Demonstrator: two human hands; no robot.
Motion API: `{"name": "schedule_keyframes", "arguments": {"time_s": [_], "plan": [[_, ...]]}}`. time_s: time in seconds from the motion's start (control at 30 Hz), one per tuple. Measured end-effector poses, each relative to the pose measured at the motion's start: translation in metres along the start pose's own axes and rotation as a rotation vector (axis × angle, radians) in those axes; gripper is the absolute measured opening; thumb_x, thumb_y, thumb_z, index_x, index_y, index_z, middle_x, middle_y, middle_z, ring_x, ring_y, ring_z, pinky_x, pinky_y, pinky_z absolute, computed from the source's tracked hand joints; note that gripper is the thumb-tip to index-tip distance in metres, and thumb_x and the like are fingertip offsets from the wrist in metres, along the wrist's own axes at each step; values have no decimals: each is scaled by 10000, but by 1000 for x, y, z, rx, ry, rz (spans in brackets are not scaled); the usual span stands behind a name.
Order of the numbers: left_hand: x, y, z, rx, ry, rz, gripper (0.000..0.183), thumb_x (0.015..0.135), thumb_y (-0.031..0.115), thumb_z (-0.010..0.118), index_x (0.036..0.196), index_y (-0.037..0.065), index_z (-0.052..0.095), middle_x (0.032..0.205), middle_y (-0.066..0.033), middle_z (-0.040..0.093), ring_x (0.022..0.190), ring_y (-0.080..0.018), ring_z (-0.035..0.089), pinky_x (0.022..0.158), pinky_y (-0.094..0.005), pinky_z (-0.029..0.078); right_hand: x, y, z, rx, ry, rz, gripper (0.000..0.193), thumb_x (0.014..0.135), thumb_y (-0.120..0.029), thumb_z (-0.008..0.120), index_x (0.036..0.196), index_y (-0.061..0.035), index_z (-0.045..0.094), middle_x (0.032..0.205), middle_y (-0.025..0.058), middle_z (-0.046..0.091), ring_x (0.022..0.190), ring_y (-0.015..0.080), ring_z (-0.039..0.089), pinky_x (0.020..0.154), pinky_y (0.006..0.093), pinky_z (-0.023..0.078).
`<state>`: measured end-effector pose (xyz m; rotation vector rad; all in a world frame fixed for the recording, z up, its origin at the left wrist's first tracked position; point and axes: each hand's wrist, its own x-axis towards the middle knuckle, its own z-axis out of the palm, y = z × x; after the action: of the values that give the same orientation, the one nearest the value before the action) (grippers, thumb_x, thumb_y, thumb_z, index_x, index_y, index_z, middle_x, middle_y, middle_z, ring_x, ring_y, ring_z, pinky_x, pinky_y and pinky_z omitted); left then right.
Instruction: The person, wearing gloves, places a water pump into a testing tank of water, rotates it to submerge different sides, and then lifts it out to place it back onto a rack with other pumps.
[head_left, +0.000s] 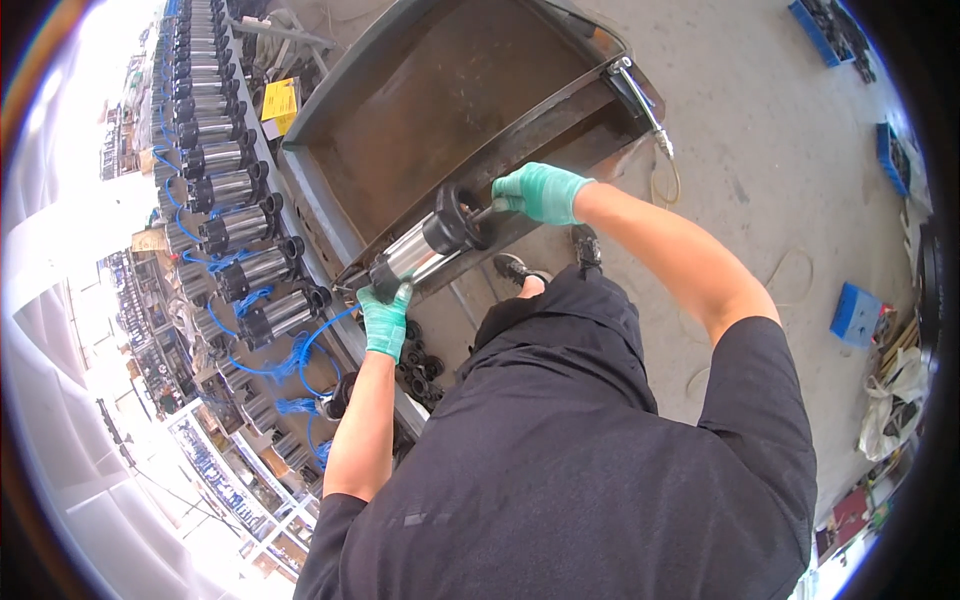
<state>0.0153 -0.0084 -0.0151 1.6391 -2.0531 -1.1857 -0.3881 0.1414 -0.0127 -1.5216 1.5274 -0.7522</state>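
A shiny steel pump body [408, 250] with black ends lies slanted across the near rim of a large metal trough. My left hand [384, 318], in a green glove, is closed round its lower black end, where a blue cable [338, 318] runs off to the left. At the other end, a wide black collar [455, 222] faces up and right. My right hand [540, 193], gloved in green too, is closed on a short dark grey piece [488, 211] at the mouth of that collar. Its fingertips are partly hidden, and how far the piece reaches inside cannot be seen.
Rust-brown water or metal fills the trough [318, 170]. An air gun [640, 100] with a hose rests on its right corner. Along the left bench stand several similar pumps [235, 228] with blue cables. Blue bins [856, 314] sit on the floor at right. Black rings [420, 368] lie below.
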Motion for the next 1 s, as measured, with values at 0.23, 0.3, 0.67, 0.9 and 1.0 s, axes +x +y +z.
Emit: {"name": "schedule_keyframes", "arguments": {"time_s": [0.23,0.3,0.67,0.9,1.0], "plan": [[-2,3,-1,3,-17,-21,522,859,33,801,1270,57,480,1202,-50,622,1099,-171,603,986,-312,487,-1,-10,-10,8,-37,52,263,1003,-286,592,1085,-52,677,1039,181,706,960,428,649,831,464,518],[0,6,-1,-76,-44,27,554,835,168,856,1191,19,459,1112,-85,605,1032,-191,561,963,-340,469,10,-6,-13,35,-124,110,332,1025,-348,549,1138,-67,687,1054,209,698,976,437,641,864,475,505],[-9,25,5,-63,-44,11,536,870,80,808,1286,45,473,1223,-57,609,1102,-171,589,991,-319,477,-5,15,20,-241,203,-244,146,887,-135,685,1003,-52,656,942,163,677,898,379,675,755,456,538],[-15,33,1,-12,-47,-34,527,885,100,801,1284,46,461,1224,-58,607,1108,-171,574,1005,-313,448,9,-12,-15,40,-74,37,405,1031,-403,531,1055,-43,716,975,171,722,889,379,684,809,467,514],[-13,30,-1,22,-53,-56,531,885,113,805,1280,50,456,1224,-56,605,1105,-167,568,1005,-307,438,23,-7,-18,303,-282,440,421,1026,-459,529,1070,-89,725,897,102,703,797,282,662,748,423,522]]}}
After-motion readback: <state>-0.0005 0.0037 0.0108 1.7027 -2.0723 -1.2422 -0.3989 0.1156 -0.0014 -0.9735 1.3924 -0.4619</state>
